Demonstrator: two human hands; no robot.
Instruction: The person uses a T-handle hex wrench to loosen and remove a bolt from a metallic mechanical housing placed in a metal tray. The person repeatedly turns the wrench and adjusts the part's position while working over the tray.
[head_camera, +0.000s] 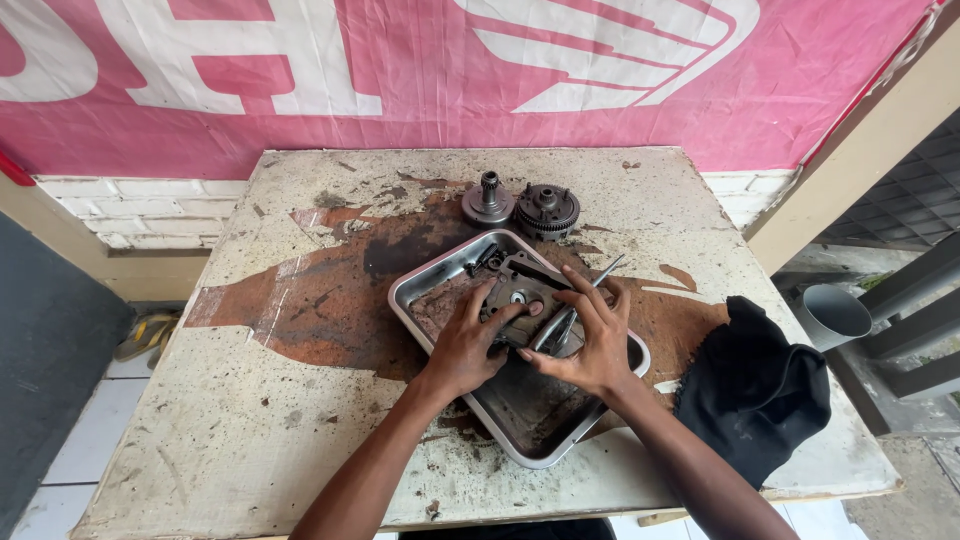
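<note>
Two hands, left hand (468, 345) and right hand (588, 340), are clenching the greasy grey metal engine part (520, 290), steadying it inside the dented steel tray (420, 285).

Before you stands the table (250, 400), and on it, near its middle, lies the metal tray (540, 440). In the tray rests the engine part (520, 290), with your left hand (465, 345) on its left side and your right hand (590, 340) on its right. Behind the tray stand the shafted gear (488, 203) and, just to its right, the toothed clutch wheel (547, 210). Right of the tray lies the cloth (755, 395), near the table's edge.
</note>
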